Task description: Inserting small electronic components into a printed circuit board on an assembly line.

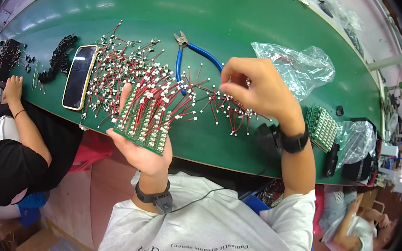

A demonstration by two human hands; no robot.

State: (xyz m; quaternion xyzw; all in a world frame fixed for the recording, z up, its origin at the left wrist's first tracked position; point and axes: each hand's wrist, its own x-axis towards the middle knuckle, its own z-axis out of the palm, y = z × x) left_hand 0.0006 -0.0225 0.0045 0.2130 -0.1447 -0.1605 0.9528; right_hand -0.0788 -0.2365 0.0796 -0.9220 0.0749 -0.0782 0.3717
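Observation:
My left hand (pixel 144 160) holds a green circuit board panel (pixel 131 136) from beneath, fingers round its edges. Rows of small white parts cover the panel, and red wire leads with white connectors (pixel 151 91) rise from it. To the right, my right hand (pixel 259 86) hovers over a small group of loose red wire leads (pixel 234 113). Its thumb and forefinger are drawn together; a bit of white shows by the curled fingers, but what they hold I cannot make out. Blue-handled cutting pliers (pixel 178 62) lie on the table between and beyond my hands.
A large heap of wire leads (pixel 113 70) lies left of the panel, beside a phone (pixel 79 77). Stacked green boards (pixel 322 127) and clear plastic bags (pixel 297 67) are on the right of the green table (pixel 213 9). A co-worker's arm (pixel 29 124) rests at the far left.

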